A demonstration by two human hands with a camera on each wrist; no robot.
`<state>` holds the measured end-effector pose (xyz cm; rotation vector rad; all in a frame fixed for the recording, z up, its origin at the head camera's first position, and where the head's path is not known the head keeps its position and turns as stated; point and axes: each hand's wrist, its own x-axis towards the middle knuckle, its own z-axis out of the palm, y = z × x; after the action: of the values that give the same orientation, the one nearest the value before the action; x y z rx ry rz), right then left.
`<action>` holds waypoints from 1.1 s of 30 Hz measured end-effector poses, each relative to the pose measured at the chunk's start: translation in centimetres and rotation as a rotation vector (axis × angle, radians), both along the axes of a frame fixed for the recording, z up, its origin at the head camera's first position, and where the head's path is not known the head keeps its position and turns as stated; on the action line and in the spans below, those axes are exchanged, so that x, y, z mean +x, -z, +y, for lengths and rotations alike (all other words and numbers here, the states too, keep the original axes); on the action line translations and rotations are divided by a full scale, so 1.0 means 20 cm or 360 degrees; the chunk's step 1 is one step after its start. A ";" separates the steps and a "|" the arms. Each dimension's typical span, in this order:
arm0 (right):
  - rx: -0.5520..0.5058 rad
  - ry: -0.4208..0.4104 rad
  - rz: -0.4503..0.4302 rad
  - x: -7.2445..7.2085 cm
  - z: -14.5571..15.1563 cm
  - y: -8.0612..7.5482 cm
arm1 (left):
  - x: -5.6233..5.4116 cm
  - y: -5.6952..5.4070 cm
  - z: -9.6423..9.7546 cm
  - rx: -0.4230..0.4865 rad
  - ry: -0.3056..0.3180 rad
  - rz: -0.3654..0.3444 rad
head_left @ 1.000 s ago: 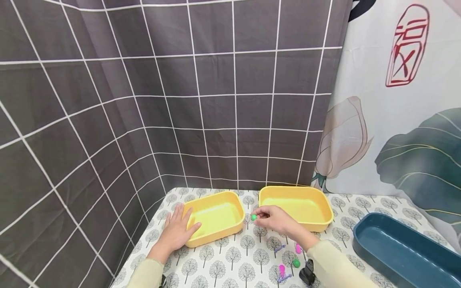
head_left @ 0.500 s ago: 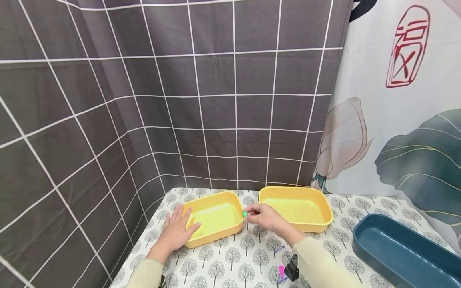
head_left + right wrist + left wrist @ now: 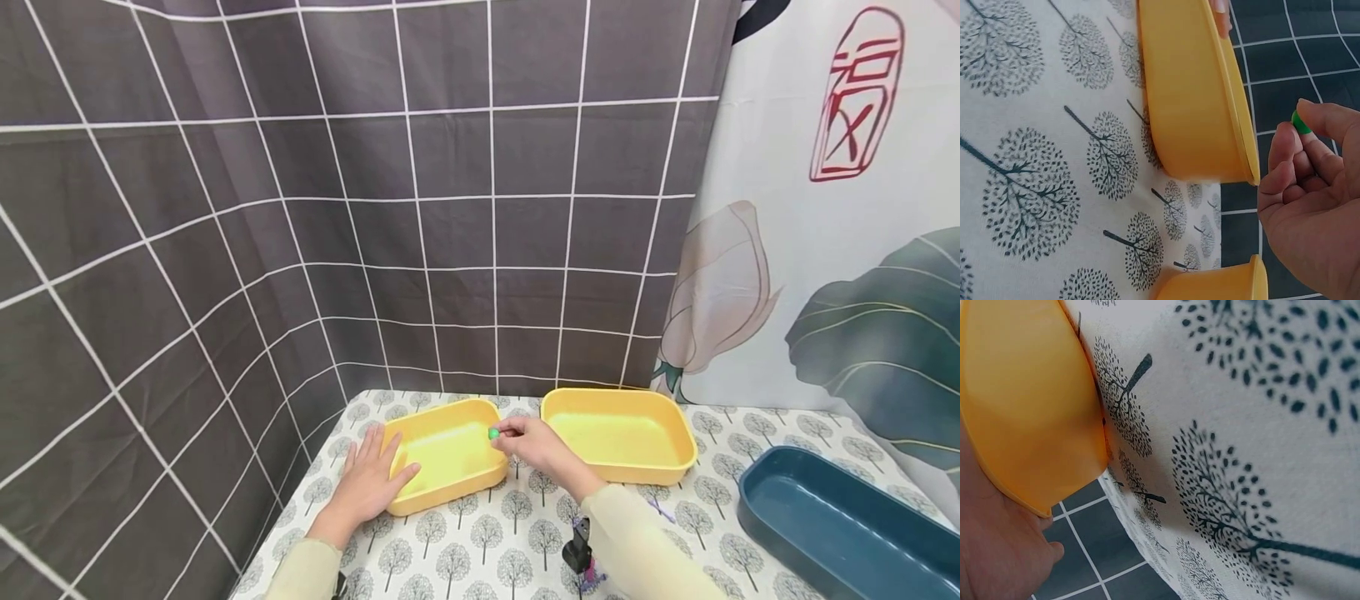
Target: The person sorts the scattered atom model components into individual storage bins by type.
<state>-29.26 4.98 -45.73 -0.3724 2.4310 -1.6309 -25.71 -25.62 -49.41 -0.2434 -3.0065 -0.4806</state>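
Green ball [image 3: 493, 433] pinched at right hand's [image 3: 531, 446] fingertips, near left yellow tray's [image 3: 450, 457] right rim. Left hand [image 3: 365, 482] spread opposite.

Green ball [image 3: 493, 433] — now over left tray [image 3: 448, 454]

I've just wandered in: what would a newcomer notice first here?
Probably the two yellow trays, side by side near the dark gridded curtain. Next, the small green ball pinched in the right hand by the right end of the left tray; the left hand rests on its other end.
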 end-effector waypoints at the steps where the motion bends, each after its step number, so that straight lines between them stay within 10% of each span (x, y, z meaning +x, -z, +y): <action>1: 0.0001 0.0016 -0.0012 -0.01 -0.01 0.00 | 0.00 0.00 0.00 -0.0004 -0.0001 0.0000; 33: -0.0030 0.0154 -0.0031 -0.10 -0.08 0.01 | 0.00 0.00 0.01 0.0006 -0.0012 0.0005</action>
<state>-31.26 3.40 -46.00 -0.2439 2.4561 -1.6889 -25.67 -25.49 -49.44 -0.2321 -3.0020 -0.4852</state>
